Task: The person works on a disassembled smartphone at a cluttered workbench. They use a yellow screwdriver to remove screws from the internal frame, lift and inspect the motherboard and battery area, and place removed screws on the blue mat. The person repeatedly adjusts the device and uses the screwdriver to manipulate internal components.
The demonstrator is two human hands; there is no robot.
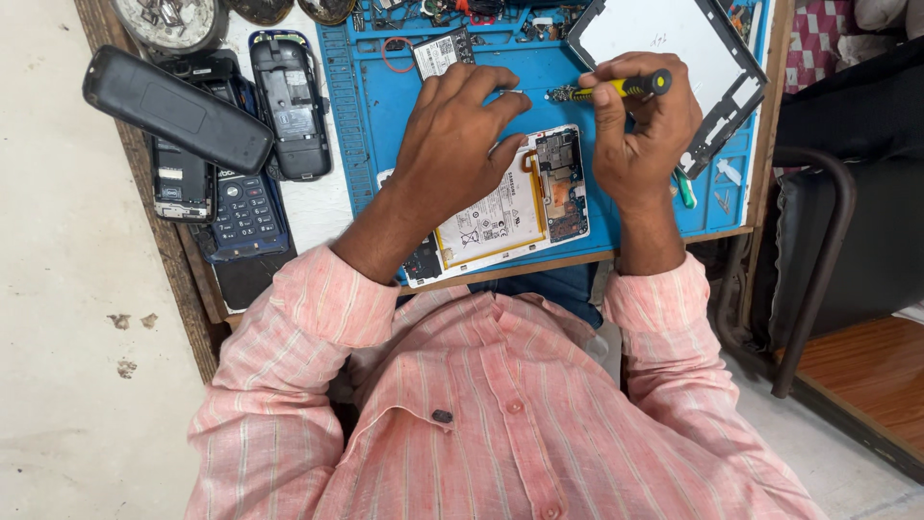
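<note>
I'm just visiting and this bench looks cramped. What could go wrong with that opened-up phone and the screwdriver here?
1. The opened phone lies at the very front edge of the blue mat; a nudge from the left hand might push it off.
2. The right hand holds the yellow screwdriver close above the bare circuit board; a slip could scratch it.
3. The black handset rests tilted on other phones and might slide.
</note>
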